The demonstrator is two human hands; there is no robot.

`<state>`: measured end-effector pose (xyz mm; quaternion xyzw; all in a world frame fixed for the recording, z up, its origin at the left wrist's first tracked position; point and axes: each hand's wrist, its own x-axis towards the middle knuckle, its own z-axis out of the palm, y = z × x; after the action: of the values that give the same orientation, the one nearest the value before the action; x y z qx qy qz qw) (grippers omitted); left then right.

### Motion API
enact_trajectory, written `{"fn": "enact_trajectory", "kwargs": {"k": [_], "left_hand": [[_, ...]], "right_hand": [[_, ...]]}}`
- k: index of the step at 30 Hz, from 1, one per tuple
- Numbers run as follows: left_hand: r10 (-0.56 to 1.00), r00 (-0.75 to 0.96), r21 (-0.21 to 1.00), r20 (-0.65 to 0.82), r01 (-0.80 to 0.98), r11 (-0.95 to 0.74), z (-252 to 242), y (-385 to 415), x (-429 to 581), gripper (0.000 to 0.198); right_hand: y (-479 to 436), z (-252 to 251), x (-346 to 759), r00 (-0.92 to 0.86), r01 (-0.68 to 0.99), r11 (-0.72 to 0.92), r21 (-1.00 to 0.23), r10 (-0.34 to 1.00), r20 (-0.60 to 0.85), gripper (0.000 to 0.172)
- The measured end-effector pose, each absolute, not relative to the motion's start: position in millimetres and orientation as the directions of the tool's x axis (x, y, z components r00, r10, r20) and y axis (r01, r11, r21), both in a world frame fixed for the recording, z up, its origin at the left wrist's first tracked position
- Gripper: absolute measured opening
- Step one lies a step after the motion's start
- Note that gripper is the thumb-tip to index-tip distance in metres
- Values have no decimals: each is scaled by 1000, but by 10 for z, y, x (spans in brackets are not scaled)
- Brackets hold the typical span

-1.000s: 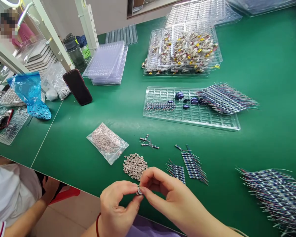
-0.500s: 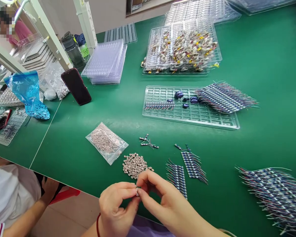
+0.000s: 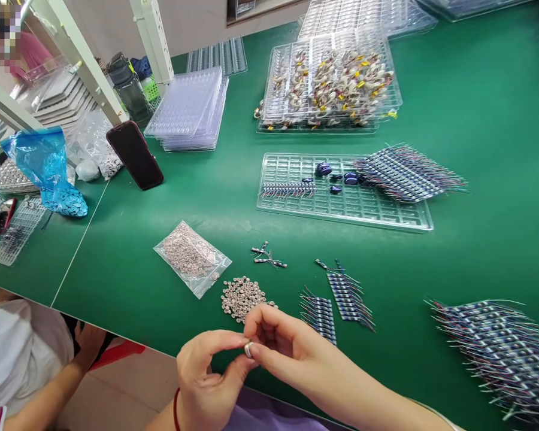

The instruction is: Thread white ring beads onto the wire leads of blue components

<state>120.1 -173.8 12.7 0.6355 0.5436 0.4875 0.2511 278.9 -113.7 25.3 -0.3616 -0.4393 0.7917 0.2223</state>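
Note:
At the table's front edge, my left hand (image 3: 209,374) and my right hand (image 3: 296,353) meet at their fingertips. Between them they pinch a small round silvery part (image 3: 249,349), partly covered by the fingers. Just beyond lies a loose pile of small round pinkish-grey pieces (image 3: 242,296). A clear plastic bag (image 3: 191,258) of similar pieces rests left of the pile. Right of my hands are two rows of small wired circuit strips (image 3: 318,317), (image 3: 348,297). A few loose wired strips (image 3: 268,257) lie behind the pile.
A clear tray (image 3: 296,209) bears dark blue rolls and a wired bundle (image 3: 406,173). Behind it, stacked trays (image 3: 273,72) hold yellow-tagged parts. A larger wired bundle (image 3: 498,353) lies at right. A phone (image 3: 135,154) leans at left; a co-worker's arm (image 3: 63,383) is lower left.
The small round part shows more between my fingertips, its silvery face turned to view. My left index finger has straightened slightly. The whole view has shifted a little.

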Motion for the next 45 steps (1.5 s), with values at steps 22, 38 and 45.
{"fn": "enact_trajectory", "kwargs": {"k": [22,38,45], "left_hand": [[932,-122,876,341,401,-268,314,-1580,1337,20],[965,-73,933,254,281,-224,279,-1587,1302,19],[957,-80,939,279,233,-254,232,-1609,1267,16]], "right_hand": [[-1151,228,2885,-676,-295,-784,-546,575,-460,34],[-1210,151,2869,-637,-224,-738,-636,605,-478,30],[-1152,183,2920,-641,-137,-655,-743,630,-438,26]]}}
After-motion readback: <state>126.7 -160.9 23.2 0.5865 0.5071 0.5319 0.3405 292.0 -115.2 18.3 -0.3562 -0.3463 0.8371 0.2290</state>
